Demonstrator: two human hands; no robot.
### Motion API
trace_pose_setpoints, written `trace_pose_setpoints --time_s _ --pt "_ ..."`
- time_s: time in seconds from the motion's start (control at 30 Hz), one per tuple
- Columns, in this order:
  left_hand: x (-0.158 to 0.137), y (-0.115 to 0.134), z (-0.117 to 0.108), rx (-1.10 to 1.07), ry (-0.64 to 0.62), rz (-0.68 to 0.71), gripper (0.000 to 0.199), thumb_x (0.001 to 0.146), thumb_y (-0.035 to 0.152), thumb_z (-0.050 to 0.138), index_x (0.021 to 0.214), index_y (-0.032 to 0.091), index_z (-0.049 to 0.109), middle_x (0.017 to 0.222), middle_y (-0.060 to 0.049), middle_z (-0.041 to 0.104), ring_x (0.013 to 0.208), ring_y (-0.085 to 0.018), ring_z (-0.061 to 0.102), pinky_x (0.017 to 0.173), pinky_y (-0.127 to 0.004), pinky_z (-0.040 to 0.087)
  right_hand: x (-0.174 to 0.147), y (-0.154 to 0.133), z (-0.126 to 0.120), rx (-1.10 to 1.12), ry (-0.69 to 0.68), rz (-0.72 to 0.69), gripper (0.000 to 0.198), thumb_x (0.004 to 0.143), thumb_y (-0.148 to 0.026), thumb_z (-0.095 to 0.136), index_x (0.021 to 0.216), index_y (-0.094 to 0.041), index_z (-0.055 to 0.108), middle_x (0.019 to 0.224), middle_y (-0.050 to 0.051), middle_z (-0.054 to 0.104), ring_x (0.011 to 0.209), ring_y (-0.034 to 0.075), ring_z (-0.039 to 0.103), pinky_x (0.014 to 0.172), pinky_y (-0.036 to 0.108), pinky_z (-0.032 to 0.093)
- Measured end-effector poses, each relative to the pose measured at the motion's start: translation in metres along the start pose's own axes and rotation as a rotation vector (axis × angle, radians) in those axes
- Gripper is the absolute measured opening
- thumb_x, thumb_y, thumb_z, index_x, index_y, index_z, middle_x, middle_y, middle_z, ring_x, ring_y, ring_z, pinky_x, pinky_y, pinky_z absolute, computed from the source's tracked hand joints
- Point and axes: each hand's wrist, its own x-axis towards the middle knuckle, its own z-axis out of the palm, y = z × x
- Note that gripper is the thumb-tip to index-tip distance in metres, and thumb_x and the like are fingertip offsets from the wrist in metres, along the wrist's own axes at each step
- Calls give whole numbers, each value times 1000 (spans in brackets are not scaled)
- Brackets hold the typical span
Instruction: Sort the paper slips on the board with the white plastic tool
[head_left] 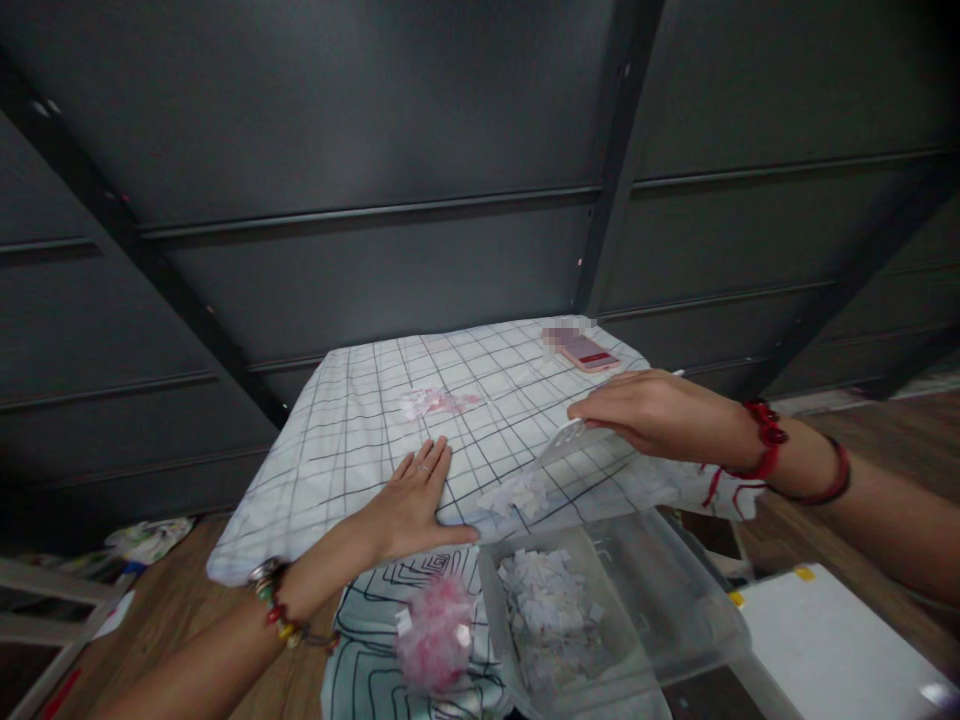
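Note:
My left hand (412,508) lies flat on the white checked cloth (360,380), fingers stretched and thumb spread toward the clear plastic box (491,600). My right hand (641,408) grips a flat white plastic tool (562,440) with small holes in it; most of it is hidden by the fingers. The tool is tilted above a small heap of white paper scraps (517,493) at the cloth's near edge. Farther back lies another patch of white and pink scraps (435,402). Many more paper scraps (551,600) fill part of the box.
A phone (589,352) lies at the table's back right corner. A pink fluffy bundle (439,635) rests on patterned fabric left of the box. Beside the box is a clear lid-like piece (660,590), with a white board (832,640) farther right. Dark panels (390,270) stand behind the table.

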Motion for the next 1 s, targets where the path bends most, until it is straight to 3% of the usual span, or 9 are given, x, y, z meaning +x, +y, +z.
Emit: trace_pose_setpoints --time_s 0.23,0.47,1.0 --pt "16 11 -13 -12 24 3 89 80 69 28 141 7 5 145 -16 0 131 -31 -1 104 -46 6 -5 2 -1 -66 -69 -49 28 78 -5 35 86 -19 58 71 1 62 65 12 55 60 26 40" --pt "32 11 -10 -3 60 65 84 84 67 25 140 6 9 145 -17 2 131 -28 -2 104 -44 9 1 7 3 -121 -26 -55 26 77 -4 38 87 -17 58 74 2 64 66 13 57 60 26 40" --pt "31 5 -4 6 58 53 81 86 64 24 139 6 10 145 -17 3 131 -29 -1 105 -43 9 22 7 8 -26 -27 -48 26 81 -7 35 86 -17 58 71 3 62 65 12 54 60 25 38"
